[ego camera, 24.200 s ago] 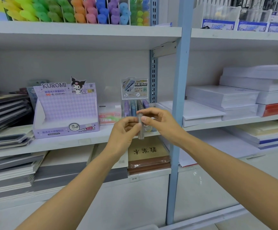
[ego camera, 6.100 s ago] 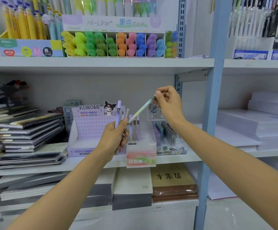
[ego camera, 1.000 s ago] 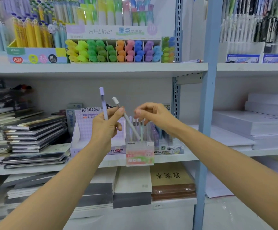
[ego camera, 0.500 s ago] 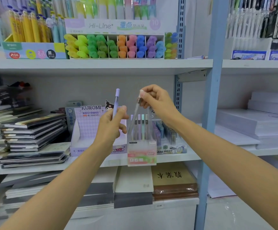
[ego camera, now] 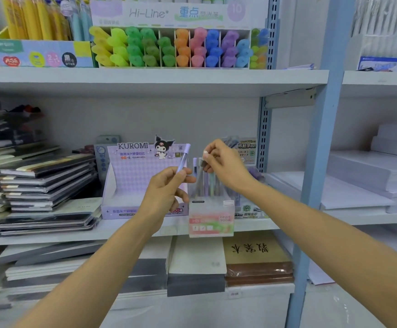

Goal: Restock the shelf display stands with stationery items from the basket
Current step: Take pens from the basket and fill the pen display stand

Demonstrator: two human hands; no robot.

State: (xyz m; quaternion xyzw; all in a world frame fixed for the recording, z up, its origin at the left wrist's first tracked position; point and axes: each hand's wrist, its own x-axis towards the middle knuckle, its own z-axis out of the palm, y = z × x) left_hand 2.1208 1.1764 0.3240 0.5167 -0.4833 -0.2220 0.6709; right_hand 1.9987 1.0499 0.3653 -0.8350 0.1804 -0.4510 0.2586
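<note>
We logged both hands up in front of the small pink stand, which sat at the front lip of the middle shelf.

R hand: fingers pinched shut on the capped top of a grey tube, held upright just above the stand, lower end in among the pastel tubes already standing there. Couldn't tell if the tip had seated.

L hand: closed around the lower part of a lilac tube, tilted up and right, just left of the stand, in front of the purple box. The box's tray, left of the stand, looked bare.

Basket: not in view.

Risks as we judged them:
- Stand sat w/ its front edge about level w/ the shelf lip. Pushing the grey tube down off-centre, or bumping the stand w/ the R wrist, could tip it fwd off the shelf.
- Slots looked crowded and blurred to us; forcing the tube onto an occupied slot could knock neighbours out or jam it.
- The pinch was on the cap only. If the cap was loose, it might pull off on release.
- L hand close beside the stand; the lilac tube's end could catch the standing tubes.
- The green stand right of the pink one held similar stock; mixing was possible.
</note>
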